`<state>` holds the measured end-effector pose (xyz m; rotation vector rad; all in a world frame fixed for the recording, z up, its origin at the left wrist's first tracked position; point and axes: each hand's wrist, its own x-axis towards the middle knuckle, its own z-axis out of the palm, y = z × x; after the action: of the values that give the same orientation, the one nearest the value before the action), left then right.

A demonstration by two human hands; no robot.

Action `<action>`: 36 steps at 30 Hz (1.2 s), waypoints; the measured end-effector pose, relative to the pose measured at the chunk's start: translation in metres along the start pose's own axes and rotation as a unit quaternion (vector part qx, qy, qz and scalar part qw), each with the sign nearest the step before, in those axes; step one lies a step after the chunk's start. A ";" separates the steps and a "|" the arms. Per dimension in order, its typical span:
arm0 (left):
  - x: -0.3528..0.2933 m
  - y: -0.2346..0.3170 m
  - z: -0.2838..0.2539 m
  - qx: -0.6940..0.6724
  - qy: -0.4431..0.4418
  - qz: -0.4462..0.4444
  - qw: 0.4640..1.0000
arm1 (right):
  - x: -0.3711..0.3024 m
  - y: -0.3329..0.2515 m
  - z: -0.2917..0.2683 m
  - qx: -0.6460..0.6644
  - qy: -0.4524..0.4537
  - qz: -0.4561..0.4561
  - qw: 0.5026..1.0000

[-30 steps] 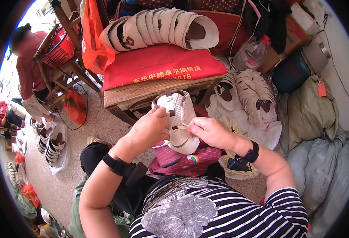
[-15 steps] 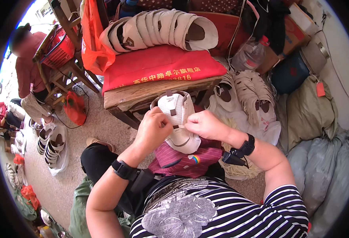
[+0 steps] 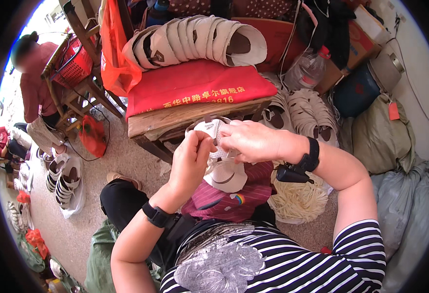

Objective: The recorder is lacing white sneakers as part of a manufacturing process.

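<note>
A white shoe upper (image 3: 225, 177) with perforated panels and dark trim is in front of me, its toe end toward me over a striped maroon cloth (image 3: 209, 200). My left hand (image 3: 192, 156) is closed at the upper's left side, thumb and fingertips pinched together. Across the upper's middle lies my right hand (image 3: 253, 141), with fingers bent and closed on it, covering part of the opening. Whether a thin lace runs between the fingertips is too small to tell.
A wooden bench (image 3: 185, 117) stands just beyond, bearing a red cloth bag (image 3: 199, 83) and a row of nested beige uppers (image 3: 185, 41). More stacked uppers (image 3: 312, 115) lie at right. Pale laces (image 3: 297, 202) are piled beside me. A person (image 3: 39, 78) sits at far left.
My right hand has moved left and up over the upper, now close to my left hand. My left hand has shifted slightly. More of the lace pile shows.
</note>
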<state>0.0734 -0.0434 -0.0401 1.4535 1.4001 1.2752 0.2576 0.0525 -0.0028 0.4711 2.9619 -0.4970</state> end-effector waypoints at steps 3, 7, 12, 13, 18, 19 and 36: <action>-0.006 -0.009 0.002 0.081 -0.026 0.021 0.996 | -0.004 0.010 0.004 0.021 0.027 -0.040 0.999; -0.008 -0.020 0.010 0.046 -0.021 0.022 0.998 | -0.008 0.020 0.021 0.021 0.136 -0.080 0.987; -0.005 -0.029 0.012 -0.090 -0.009 -0.075 0.993 | -0.002 0.004 0.043 0.047 0.185 0.026 0.981; -0.004 -0.030 0.012 -0.116 -0.002 -0.083 0.990 | 0.001 -0.001 0.045 0.046 0.180 0.076 0.980; -0.006 -0.037 0.012 -0.171 -0.006 -0.088 0.981 | 0.008 -0.007 0.044 0.206 0.203 0.173 0.942; -0.006 -0.037 0.012 -0.175 -0.014 -0.079 0.981 | 0.010 -0.005 0.044 0.314 0.248 0.206 0.893; -0.015 -0.034 0.017 -0.266 0.043 -0.095 0.958 | -0.001 -0.022 0.043 0.102 0.233 0.021 0.967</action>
<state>0.0825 -0.0517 -0.0789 0.8868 1.1001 1.4587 0.2534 0.0182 -0.0368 0.7660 3.3471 -0.7903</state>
